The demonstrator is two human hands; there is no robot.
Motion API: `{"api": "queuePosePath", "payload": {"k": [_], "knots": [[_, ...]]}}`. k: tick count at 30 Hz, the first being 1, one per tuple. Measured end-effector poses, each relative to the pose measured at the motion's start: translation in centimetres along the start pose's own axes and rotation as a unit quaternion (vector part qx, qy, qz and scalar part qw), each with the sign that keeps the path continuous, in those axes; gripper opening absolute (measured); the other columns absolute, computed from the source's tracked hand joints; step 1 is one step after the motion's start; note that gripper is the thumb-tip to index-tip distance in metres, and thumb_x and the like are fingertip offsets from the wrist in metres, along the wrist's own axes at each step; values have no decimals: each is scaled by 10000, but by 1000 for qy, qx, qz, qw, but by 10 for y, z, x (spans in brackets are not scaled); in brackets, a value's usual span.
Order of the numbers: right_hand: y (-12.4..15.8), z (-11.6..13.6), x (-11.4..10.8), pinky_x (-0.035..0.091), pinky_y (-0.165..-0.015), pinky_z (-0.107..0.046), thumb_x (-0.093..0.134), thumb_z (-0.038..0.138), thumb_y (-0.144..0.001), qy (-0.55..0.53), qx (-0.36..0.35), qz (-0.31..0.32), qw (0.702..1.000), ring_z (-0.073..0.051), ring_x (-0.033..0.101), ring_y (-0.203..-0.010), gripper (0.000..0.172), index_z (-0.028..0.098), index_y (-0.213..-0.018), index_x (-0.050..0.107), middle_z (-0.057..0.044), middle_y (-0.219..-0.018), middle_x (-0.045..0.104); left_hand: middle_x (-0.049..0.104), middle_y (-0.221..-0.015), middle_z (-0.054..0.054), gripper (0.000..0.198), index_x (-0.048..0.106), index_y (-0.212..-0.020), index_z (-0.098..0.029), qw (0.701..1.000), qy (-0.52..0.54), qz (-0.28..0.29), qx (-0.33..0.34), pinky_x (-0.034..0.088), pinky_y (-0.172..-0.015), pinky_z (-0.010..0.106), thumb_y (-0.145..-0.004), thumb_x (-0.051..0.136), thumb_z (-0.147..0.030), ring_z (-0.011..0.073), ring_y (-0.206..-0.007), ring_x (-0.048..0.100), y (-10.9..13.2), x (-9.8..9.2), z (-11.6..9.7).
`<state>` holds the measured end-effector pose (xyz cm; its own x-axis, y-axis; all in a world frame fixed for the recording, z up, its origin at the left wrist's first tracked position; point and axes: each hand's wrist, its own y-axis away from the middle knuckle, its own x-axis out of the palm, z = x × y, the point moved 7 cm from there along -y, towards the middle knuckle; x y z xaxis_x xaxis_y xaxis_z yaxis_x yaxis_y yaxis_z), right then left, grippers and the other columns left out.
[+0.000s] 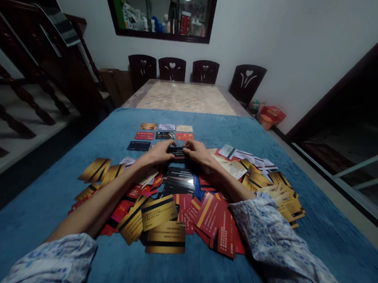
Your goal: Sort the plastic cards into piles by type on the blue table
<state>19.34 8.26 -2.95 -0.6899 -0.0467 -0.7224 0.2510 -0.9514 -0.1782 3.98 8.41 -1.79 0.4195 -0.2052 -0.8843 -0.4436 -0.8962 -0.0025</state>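
Both my hands meet over a black card (177,151) near the middle of the blue cloth (39,217). My left hand (158,153) pinches its left end and my right hand (199,151) pinches its right end. Just beyond the card lie two neat rows of cards (165,131), with a dark blue card (139,146) alone to the left. A loose heap of gold, red and black cards (177,210) spreads beneath and around my forearms.
The blue cloth covers the near part of a long table; bare marble top (186,98) shows beyond it. Several dark chairs (171,68) stand at the far end. A wooden stair rail (25,59) is on the left, and red bags (271,115) sit on the floor at right.
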Motion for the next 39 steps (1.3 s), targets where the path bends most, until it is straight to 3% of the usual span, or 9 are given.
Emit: {"api": "queuePosePath", "payload": {"k": [4,10,15,21,29,33,36,39], "knots": [[-2,-5,0,440,-696,-248,599,219,-822,-54,20,-25,998,-145,589,-705,175,176,-963,693,8,-758,683,652,-1290,113,617,560,-1294,-213,999,-55,3,1,475,-998,470,-713,752,-294,334,-1219,578,7,-4,-12],[-3,-9,4,458,-710,-237,605,215,-831,-69,42,-8,997,-142,621,-725,196,156,-954,745,-7,-775,718,596,-1335,140,608,538,-1300,-205,990,-134,37,26,424,-1027,534,-735,739,-301,355,-1262,519,13,1,-20],[0,0,4,446,-740,-240,583,256,-878,10,8,21,1000,-164,651,-801,253,153,-993,783,-32,-863,759,674,-1249,123,532,628,-1244,-194,989,-122,71,46,443,-1001,477,-740,731,-329,352,-1203,573,11,0,-17],[4,12,2,425,-730,-246,593,304,-891,86,-24,60,994,-168,643,-805,262,184,-1007,795,-48,-923,763,764,-970,76,246,774,-953,-195,989,-72,101,78,481,-901,348,-751,666,-286,275,-972,675,11,-4,-17],[11,32,-9,424,-725,-239,503,472,-943,-28,-66,56,996,-167,625,-802,449,115,-936,775,-35,-833,729,784,-855,32,305,806,-922,-157,996,3,55,65,506,-815,274,-772,558,-254,228,-873,701,6,-16,-8],[13,34,-7,455,-777,-260,601,301,-830,-63,-78,72,992,-173,643,-846,313,128,-1036,760,-50,-929,750,774,-835,30,345,806,-926,-139,997,25,38,62,517,-791,279,-729,529,-199,218,-841,698,3,-16,-2],[11,30,-7,456,-802,-263,547,127,-733,-38,-86,48,994,-161,636,-841,349,143,-1016,752,-30,-930,747,764,-833,42,368,800,-929,-127,997,56,6,51,533,-778,282,-688,526,-180,213,-839,696,-1,-16,7],[9,26,-5,451,-779,-249,511,102,-739,-25,-86,24,996,-149,624,-803,339,149,-994,729,-20,-903,739,760,-857,38,393,791,-949,-133,996,80,-6,47,550,-787,290,-667,522,-187,220,-885,697,-5,-15,13]]}}
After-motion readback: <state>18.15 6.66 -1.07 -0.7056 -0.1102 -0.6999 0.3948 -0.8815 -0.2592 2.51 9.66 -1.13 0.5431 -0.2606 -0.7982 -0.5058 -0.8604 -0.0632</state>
